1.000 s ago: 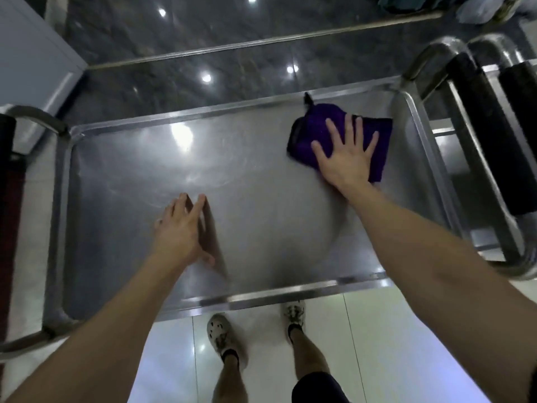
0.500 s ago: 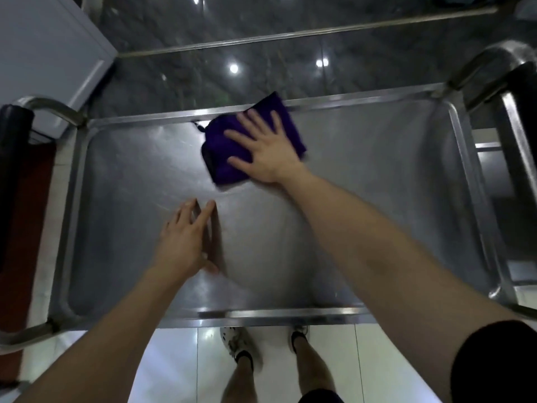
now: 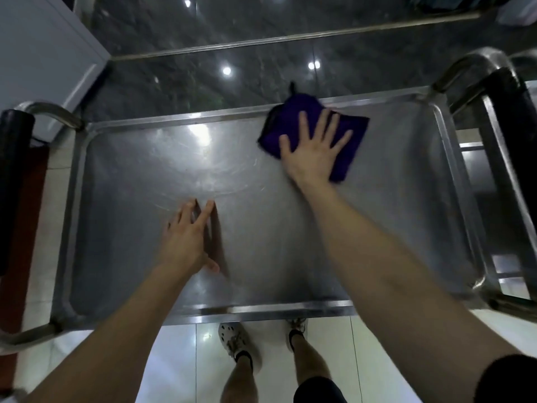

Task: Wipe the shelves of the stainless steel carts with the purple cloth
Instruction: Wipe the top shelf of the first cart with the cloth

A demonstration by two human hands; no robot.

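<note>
Because the folded purple cloth (image 3: 286, 114) sits hard against the far rim of the stainless steel cart's top shelf (image 3: 392, 199), right of centre, with a corner lapping over that rim, one push further out could drag it off onto the dark polished floor (image 3: 174, 68). In the head view the right hand (image 3: 312, 152) lies flat on it, fingers spread, pressing rather than gripping, so the cloth might also slip from under the palm. The left hand (image 3: 186, 239) rests on bare steel towards the front, fingers straight; leaning there might roll the cart.
</note>
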